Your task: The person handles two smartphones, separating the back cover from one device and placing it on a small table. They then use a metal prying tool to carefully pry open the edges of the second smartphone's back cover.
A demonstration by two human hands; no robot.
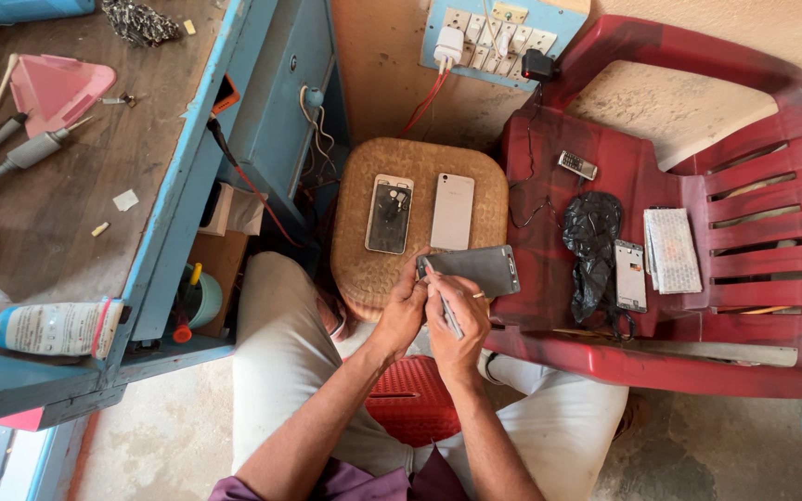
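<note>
— Wicker, that round stool [420, 162] in the middle; what lies around it?

— On its top, side by side, an opened phone [389, 214] showing its dark insides and a white back cover [452, 211]. Over the stool's near right edge hangs a grey phone body [475, 268]. Right of the stool, on the red plastic chair [744, 232], lie a crumpled black bag [590, 243], a screen frame [630, 275], a flat white packet [672, 250] with fine print, and a small keypad phone [576, 165]. Behind the stool, on the wall, a pale blue socket board [503, 37] carries a white charger [448, 46]. Left of the stool, on the blue-edged counter [67, 195], a white glue tube [48, 328] with a printed label lies on its side beside a pink triangular tray [53, 88].

— And the hands?

— Left hand [402, 311] has its grip closed on the grey phone body's near left corner. Right hand [459, 318] is clenched round a thin metal tool [446, 301], its tip touching that same end of the phone body.
</note>
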